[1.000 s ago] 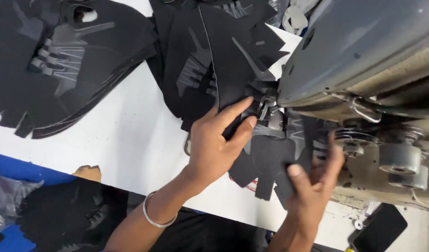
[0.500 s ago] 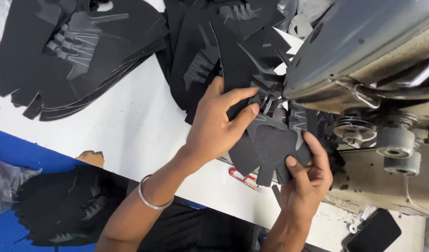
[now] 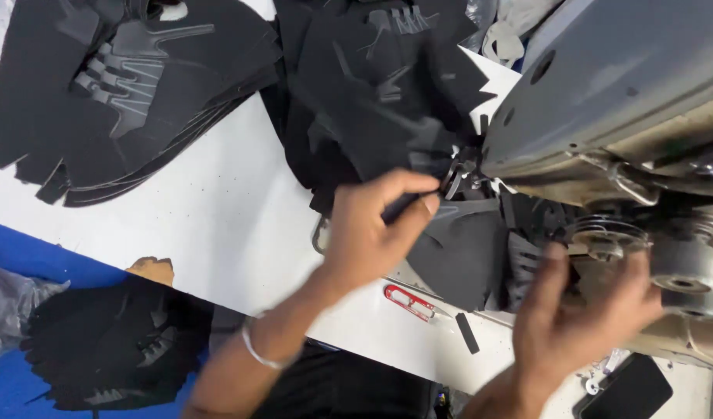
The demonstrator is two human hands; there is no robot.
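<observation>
My left hand, with a thin bangle on its wrist, pinches the edge of a black cut fabric piece right by the needle area of a grey sewing machine. The piece lies flat on the white table under the machine head. My right hand hovers with its fingers spread at the right side of that piece, below the machine's round metal wheels. I cannot tell whether it touches the fabric.
A stack of black cut pieces lies at the far left, another pile behind my left hand. Red thread snips and a small black strip lie near the front edge. More black pieces sit in a bag below.
My right hand has lifted off the black piece and moved right, fingers spreading. My left hand has curled tighter onto the piece's edge at the needle. The snips are now uncovered.
</observation>
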